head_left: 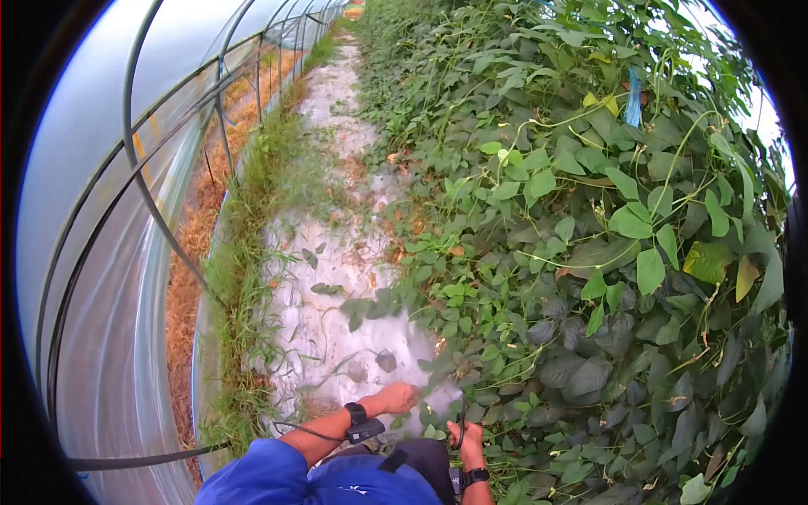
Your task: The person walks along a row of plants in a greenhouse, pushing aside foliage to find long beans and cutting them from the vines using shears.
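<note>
At the bottom centre of the frame, the left hand (397, 396) stretches forward with its fingers lost among low leaves (433, 412), so their spread cannot be told. The right hand (465, 436) curls its fingers around a thin dark stem (461, 421), apparently steadying it. The bean vines (589, 236) fill the right half, beside a pale path (337, 278) and the greenhouse wall (126, 210) at left.

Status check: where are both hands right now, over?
Left hand reaching into low green bean vines. Right hand at the same leaves, grip unclear. Dense foliage hides the fingers.
</note>
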Tool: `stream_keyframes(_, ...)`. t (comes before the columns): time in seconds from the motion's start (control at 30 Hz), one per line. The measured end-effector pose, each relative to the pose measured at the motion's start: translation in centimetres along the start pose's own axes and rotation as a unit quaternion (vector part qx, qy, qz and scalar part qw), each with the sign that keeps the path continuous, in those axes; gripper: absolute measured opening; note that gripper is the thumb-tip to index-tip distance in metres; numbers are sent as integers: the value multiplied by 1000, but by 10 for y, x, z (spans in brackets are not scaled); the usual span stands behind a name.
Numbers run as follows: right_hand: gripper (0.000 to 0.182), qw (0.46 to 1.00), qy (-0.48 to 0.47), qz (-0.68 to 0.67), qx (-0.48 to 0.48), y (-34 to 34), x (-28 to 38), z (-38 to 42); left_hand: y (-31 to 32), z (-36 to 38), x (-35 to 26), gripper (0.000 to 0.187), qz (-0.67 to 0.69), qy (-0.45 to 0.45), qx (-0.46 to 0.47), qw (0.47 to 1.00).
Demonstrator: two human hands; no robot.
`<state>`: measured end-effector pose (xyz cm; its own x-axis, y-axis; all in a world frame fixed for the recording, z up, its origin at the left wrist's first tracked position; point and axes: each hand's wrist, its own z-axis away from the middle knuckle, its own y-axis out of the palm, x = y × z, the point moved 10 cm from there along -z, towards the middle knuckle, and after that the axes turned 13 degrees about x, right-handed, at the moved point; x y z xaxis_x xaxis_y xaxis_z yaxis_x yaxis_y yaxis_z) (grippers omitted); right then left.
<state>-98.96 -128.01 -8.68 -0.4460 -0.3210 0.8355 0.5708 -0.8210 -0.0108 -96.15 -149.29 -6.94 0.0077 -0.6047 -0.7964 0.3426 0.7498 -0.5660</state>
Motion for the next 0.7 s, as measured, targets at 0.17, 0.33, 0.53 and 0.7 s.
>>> stream_keyframes(0.17, 31, 1000, 11, 3, 9, -5, -2, -29, -22, -7, 30, 30, 71, -15, -52, 996)
stream_keyframes(0.33, 27, 998, 52, -25, -6, -10, 3, -57, -39, -35, 68, 32, 45, -46, -47, 997)
stream_keyframes(0.53, 27, 994, 85, -62, -32, -28, -24, -80, -96, -80, 73, 37, 42, -70, -38, 996)
stream_keyframes(0.7, 25, 989, 108, -88, -58, -45, -45, -86, -145, -124, 100, 45, 87, -102, -72, 988)
